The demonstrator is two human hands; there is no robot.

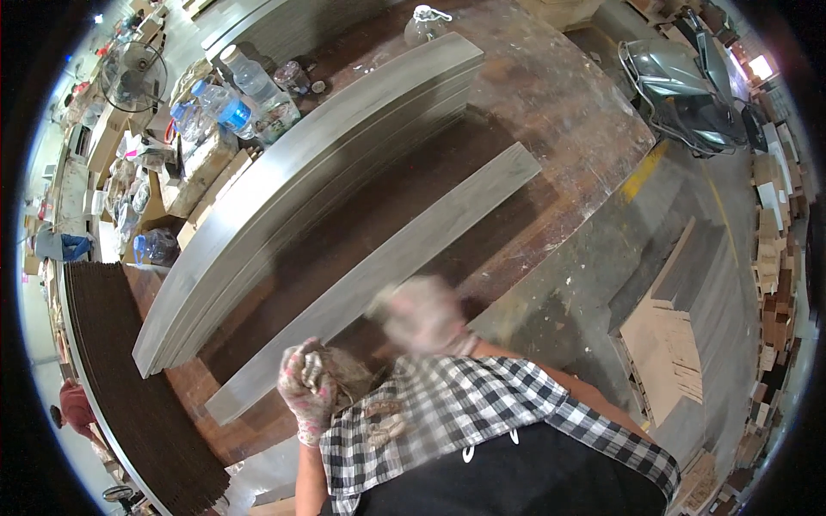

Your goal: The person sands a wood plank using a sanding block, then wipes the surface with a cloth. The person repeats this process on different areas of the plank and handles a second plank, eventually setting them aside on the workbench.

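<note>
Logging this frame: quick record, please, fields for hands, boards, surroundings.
left hand: gloved, curled; grip unclear
right hand: gloved, blurred, near board; grip unclear
board: single, grey, on table
stack: grey boards, beyond the single one
table: brown, worn
bottles: plastic, beyond stack
scooter: parked, upper right

Smooth grey board [430, 234], faintly grained and matt.
Beyond the board, a sheen is shown by stacked boards [292, 155], and clear, glossy plastic by bottles [251, 79]; beneath it, a scuffed, stained brown tabletop [559, 129] is seen; nearer than it, matt checked fabric [482, 391] and the stained cloth of the left glove [307, 391] are seen.
</note>
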